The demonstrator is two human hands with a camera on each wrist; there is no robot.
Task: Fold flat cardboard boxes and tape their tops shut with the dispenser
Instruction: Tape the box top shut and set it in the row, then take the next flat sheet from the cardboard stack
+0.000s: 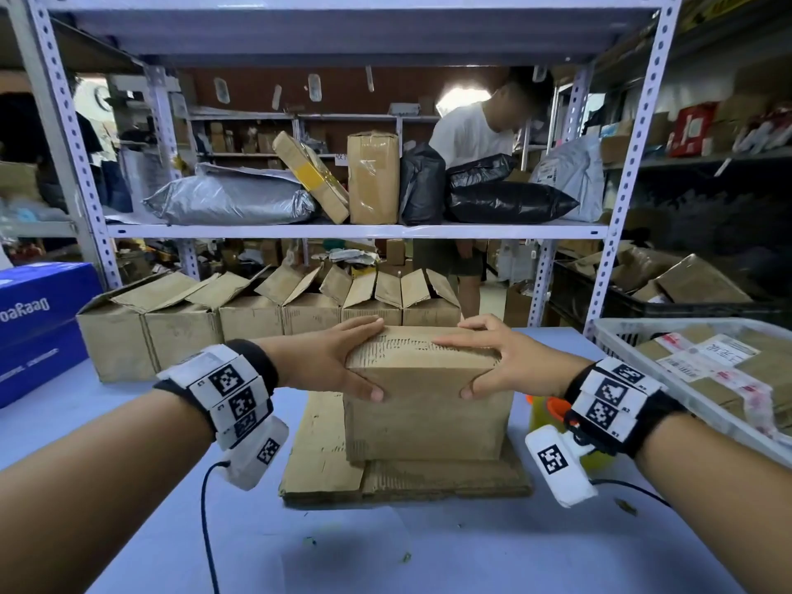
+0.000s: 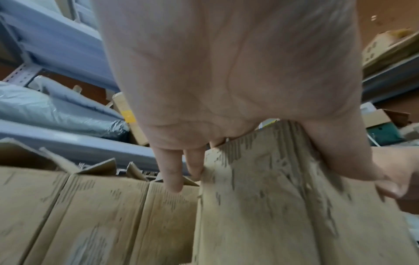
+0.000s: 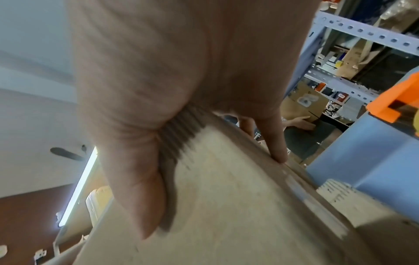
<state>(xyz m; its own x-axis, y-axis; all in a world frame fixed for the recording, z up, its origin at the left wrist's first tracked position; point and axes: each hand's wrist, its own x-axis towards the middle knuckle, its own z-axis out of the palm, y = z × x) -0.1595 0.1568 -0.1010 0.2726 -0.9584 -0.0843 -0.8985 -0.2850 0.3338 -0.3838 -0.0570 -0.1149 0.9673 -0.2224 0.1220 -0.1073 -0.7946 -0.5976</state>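
A brown cardboard box (image 1: 424, 405) stands upright on a stack of flat cardboard (image 1: 321, 456) in the middle of the blue table. My left hand (image 1: 343, 358) grips its top left edge, fingers flat on the closed top and thumb on the front face. My right hand (image 1: 493, 362) mirrors it on the top right edge. The left wrist view shows the left hand (image 2: 226, 71) over the box (image 2: 272, 206). In the right wrist view the right hand (image 3: 181, 71) clasps the box (image 3: 226, 206). An orange and yellow tape dispenser (image 1: 546, 411) lies right of the box, partly hidden by my right wrist.
A row of open cardboard boxes (image 1: 257, 319) lines the table's far edge. A blue carton (image 1: 38, 323) sits at the left and a white basket (image 1: 608, 332) of parcels at the right. Behind stands a metal shelf (image 1: 355, 230) with parcels, and a person (image 1: 471, 135) beyond it.
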